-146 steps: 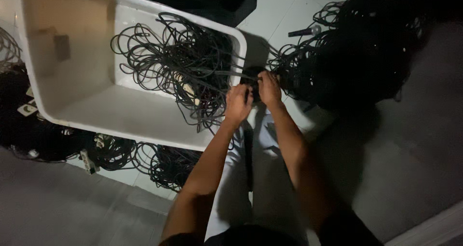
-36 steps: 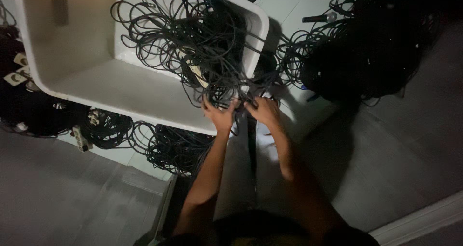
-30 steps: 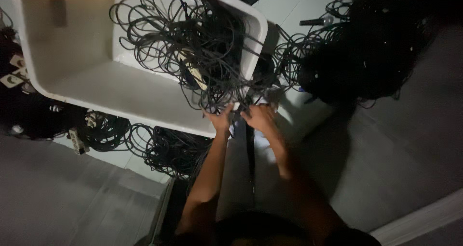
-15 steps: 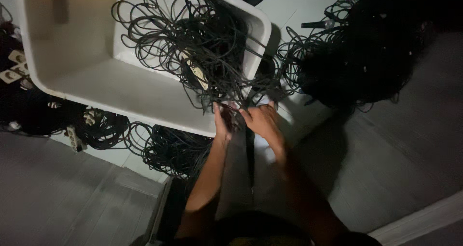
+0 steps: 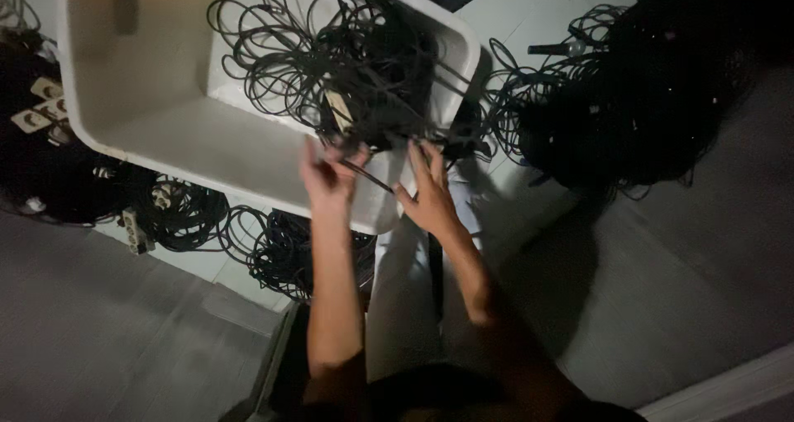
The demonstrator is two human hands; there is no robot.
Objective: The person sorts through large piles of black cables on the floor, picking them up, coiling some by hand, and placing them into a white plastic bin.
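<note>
A large white plastic tub (image 5: 165, 133) lies in front of me with a tangled bundle of black cables (image 5: 347, 66) piled against its right side. My left hand (image 5: 329, 174) is at the tub's near rim, fingers pinched on a thin black cable end. My right hand (image 5: 426, 192) is beside it with fingers spread, the thumb touching the same cable. The cable runs up from my hands into the tangle.
A big heap of black cables (image 5: 637, 91) lies on the floor to the right. More coiled cables (image 5: 198, 215) and white power strips (image 5: 41, 112) lie left of and below the tub. Grey floor (image 5: 662, 290) spreads to the right and lower left.
My hands were close together gripping the cables at the tub's corner. Now they have drawn apart and my right hand has opened its fingers.
</note>
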